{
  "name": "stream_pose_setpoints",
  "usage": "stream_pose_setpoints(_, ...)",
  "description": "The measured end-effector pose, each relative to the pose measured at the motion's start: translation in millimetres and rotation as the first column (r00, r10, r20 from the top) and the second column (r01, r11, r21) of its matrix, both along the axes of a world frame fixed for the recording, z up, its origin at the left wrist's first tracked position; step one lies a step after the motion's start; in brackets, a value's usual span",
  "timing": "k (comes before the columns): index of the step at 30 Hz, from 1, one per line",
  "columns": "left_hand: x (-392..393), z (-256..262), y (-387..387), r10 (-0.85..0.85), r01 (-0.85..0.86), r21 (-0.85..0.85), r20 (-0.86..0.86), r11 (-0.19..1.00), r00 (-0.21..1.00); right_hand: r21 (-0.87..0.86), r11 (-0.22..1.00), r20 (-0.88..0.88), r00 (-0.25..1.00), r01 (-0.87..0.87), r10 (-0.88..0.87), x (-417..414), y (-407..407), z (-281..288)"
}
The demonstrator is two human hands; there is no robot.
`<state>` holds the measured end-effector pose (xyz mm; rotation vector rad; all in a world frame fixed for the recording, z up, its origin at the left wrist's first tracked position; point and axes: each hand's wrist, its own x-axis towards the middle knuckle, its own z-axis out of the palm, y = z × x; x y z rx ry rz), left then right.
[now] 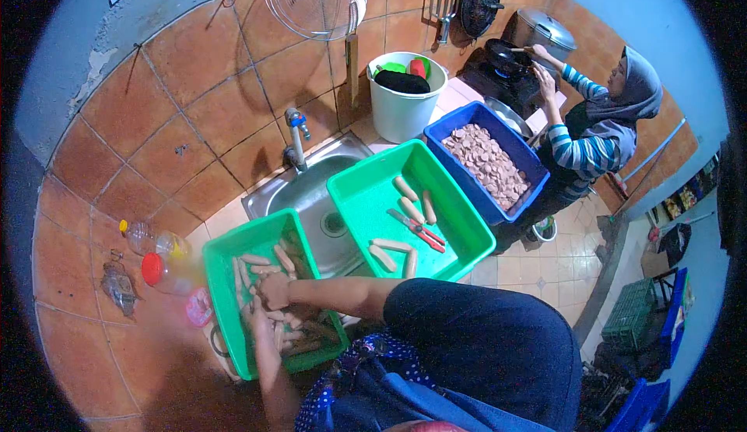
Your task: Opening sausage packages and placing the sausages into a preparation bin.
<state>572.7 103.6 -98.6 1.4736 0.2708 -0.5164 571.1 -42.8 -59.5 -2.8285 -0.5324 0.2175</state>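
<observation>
Over the left green plastic tray (220,315), my right hand (274,291) and my left hand (261,320) meet with curled fingers. What lies between their fingertips is too small and hidden to tell. Several pale sausages (285,258) lie about them in this tray, some beneath my left hand. To the right, a second green plastic tray (362,198) holds several more sausages (412,210) and red-handled scissors (421,232), the blades pointing up and left. Behind it, a blue plastic tub (516,213) contains many sliced pale rounds (487,163).
Both green trays overlap a steel sink (303,198) with a tap (296,134). A white bucket (402,111) and a red-lidded plastic jar (153,270) stand nearby. At the right, another person (601,111) works with a black pan (506,58) on a lit stove.
</observation>
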Motion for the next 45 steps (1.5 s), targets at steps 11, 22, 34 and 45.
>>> stream_pose_setpoints(11,-16,29,-28,0.183,-0.166,-0.135,0.127,0.977,0.975,0.612,0.659,-0.326,0.899,0.437,-0.293,-16,-17,15)
stream_pose_setpoints(22,-40,60,-60,0.160,-0.182,0.043,0.311,0.982,0.937,0.713,0.206,-0.575,0.727,0.670,-0.375,-12,7,16)
stream_pose_setpoints(34,-5,6,-16,0.162,-0.216,-0.529,-0.147,0.820,0.976,0.605,0.726,-0.028,0.920,0.327,-0.392,-31,23,22)
stream_pose_setpoints(45,-2,7,-16,0.158,-0.245,-0.474,-0.216,0.846,0.964,0.662,0.728,0.060,0.955,0.179,-0.289,-24,22,15)
